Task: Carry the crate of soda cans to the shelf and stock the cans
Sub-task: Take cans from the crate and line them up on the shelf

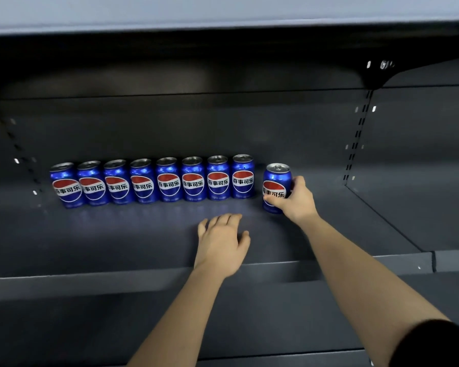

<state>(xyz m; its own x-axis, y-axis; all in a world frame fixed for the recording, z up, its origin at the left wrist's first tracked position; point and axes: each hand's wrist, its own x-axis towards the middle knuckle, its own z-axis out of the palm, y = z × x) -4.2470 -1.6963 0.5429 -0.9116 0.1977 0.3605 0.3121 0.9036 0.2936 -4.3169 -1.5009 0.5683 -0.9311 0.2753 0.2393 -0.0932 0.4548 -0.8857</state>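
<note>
Several blue soda cans [154, 181] with red, white and blue logos stand upright in a row along the back of a dark shelf board [117, 234]. My right hand [296, 201] grips one more blue can [275, 181] just right of the row's end, slightly nearer to me, upright on or just above the board. My left hand [221, 242] lies over the board in front of the row's right part, fingers relaxed and holding nothing. The crate is not in view.
A grey shelf [223, 11] overhangs from above. Slotted uprights [357, 136] run down the back wall at right and left. The shelf's front lip [90, 282] crosses the frame, and another shelf section [408, 207] continues to the right.
</note>
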